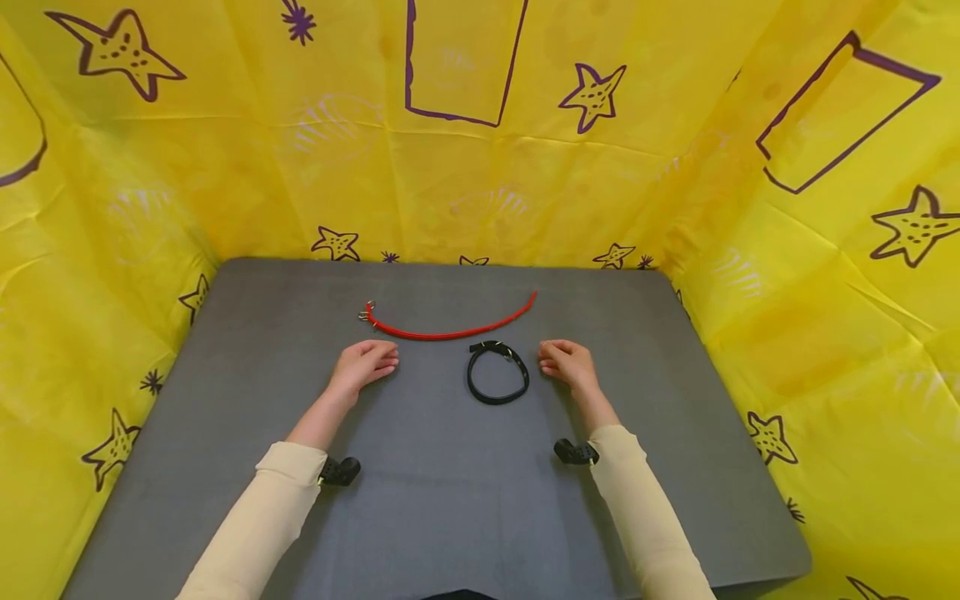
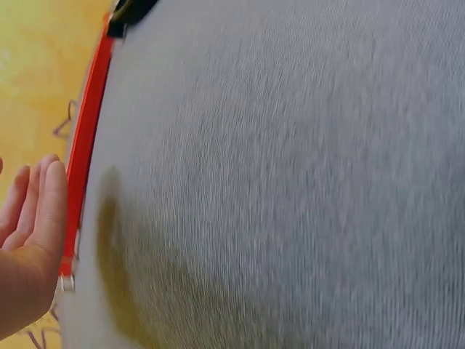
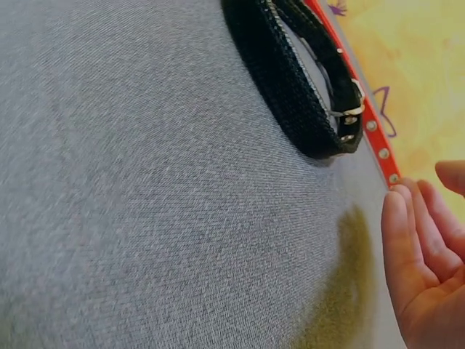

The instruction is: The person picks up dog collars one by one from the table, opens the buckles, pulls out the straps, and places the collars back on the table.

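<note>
A red collar [image 1: 442, 337] lies unfastened in a shallow curve on the grey table, its metal buckle at the left end. Closer to me, a black collar [image 1: 497, 401] is buckled into a ring. In the right wrist view, metal eyelets show along the red collar [image 3: 383, 153], and a buckle closes the black collar [image 3: 265, 76]. My left hand [image 1: 363, 365] hovers just below the buckle end of the red one, loosely bent and holding nothing. To the right of the black ring is my right hand [image 1: 567, 364], likewise relaxed with nothing in its fingers.
The grey tabletop [image 1: 435, 517] has a yellow cloth [image 1: 450, 192] with starfish drawings hanging behind it and on both sides. A small black device sits at each wrist, on the cuffs of the cream sleeves [image 1: 258, 517].
</note>
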`<state>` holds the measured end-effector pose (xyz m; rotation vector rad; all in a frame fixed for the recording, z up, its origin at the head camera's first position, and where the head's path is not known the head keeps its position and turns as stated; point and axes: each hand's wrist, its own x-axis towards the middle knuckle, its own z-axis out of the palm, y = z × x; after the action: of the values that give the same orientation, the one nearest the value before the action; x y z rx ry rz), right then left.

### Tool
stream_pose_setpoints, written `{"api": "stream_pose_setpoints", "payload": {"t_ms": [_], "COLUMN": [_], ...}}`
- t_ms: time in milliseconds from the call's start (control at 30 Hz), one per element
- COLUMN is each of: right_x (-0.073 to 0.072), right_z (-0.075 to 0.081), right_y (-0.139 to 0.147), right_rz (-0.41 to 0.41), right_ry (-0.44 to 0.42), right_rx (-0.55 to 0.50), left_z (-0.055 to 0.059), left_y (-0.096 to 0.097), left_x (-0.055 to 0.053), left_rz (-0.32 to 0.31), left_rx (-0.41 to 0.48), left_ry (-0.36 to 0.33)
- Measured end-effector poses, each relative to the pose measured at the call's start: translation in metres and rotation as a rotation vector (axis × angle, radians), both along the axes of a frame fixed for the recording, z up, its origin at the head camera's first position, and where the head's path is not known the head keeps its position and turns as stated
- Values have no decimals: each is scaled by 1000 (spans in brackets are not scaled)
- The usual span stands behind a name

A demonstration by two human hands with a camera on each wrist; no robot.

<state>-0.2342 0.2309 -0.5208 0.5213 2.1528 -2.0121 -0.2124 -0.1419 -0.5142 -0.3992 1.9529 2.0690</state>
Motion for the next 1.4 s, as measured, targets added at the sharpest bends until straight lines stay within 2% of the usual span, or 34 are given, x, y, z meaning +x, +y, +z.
{"api": "stream_pose_setpoints", "payload": {"t_ms": [167, 267, 433, 600, 700, 800, 1067, 1233, 1400], "right_x": [6, 9, 15, 20, 21, 21, 20, 19, 20], "right_z": [2, 2, 1, 1, -1, -4, -9, -12, -13], "right_y": [-3, -6, -11, -16, -19, -21, -25, -25, -28], "right_rz": [72, 122, 187, 232, 234, 230, 239, 231, 220], "right_ry": [41, 69, 127, 216, 260, 290, 311, 300, 304], "right_rx": [138, 231, 407, 581, 649, 685, 706, 724, 732], "left_z": [1, 1, 2, 2, 2, 1, -4, -9, -16], "left_y": [23, 37, 61, 83, 95, 105, 119, 125, 128], "left_x": [4, 7, 10, 9, 8, 6, 3, 2, 3], "left_rz": [-91, -147, -233, -257, -259, -261, -247, -251, -234], "left_rx": [-137, -250, -447, -605, -677, -708, -758, -789, -780], "left_ry": [56, 83, 192, 330, 392, 405, 366, 383, 409]}}
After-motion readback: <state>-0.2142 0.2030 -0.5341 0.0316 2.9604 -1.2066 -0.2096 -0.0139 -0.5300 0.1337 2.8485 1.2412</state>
